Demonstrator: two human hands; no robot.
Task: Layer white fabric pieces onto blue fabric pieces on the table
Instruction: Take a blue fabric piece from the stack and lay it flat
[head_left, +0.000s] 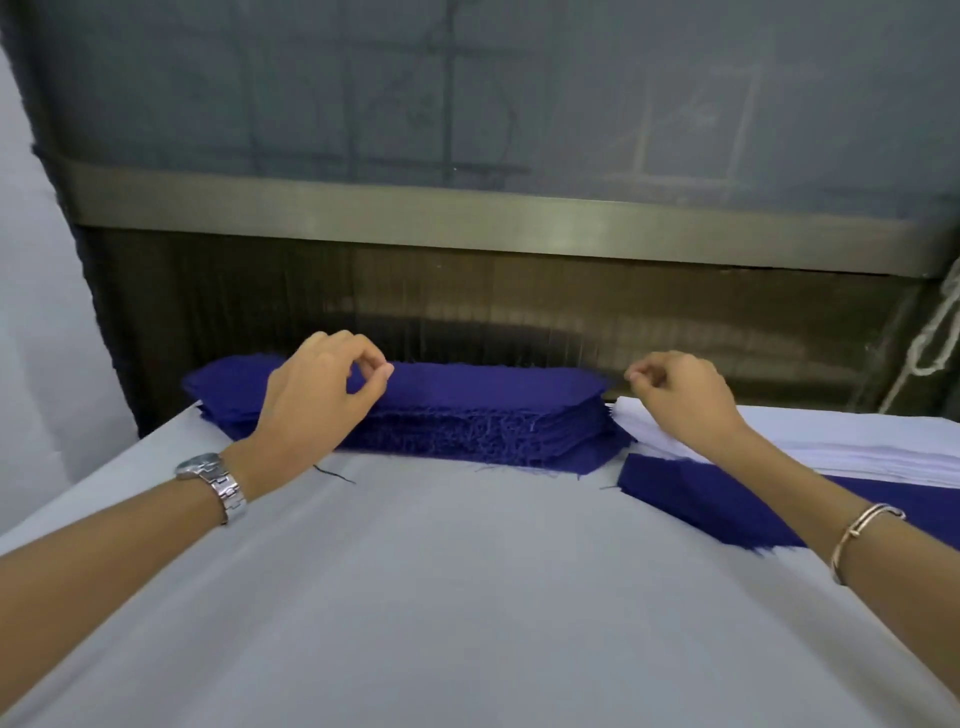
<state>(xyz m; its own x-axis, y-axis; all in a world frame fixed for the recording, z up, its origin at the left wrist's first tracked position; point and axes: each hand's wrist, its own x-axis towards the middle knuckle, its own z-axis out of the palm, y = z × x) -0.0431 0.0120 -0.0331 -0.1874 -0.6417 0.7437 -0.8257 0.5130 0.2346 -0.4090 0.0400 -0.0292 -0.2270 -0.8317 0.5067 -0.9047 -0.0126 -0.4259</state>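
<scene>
Blue fabric stack (493, 410) at frame centre on the grey table (467, 597). White fabric stack (857, 441) at right, with a loose blue piece (691, 499) in front of it. Left hand (317, 395) over the blue stack, right hand (680, 395) over the white stack's corner, each thumb meeting a curled forefinger; cannot tell whether either pinches cloth.

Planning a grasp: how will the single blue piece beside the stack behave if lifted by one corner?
Probably floppy: the single blue piece lies thin and flat on the table, so it should drape. Likely very light. Its frayed edge suggests threads could snag or shed.
</scene>
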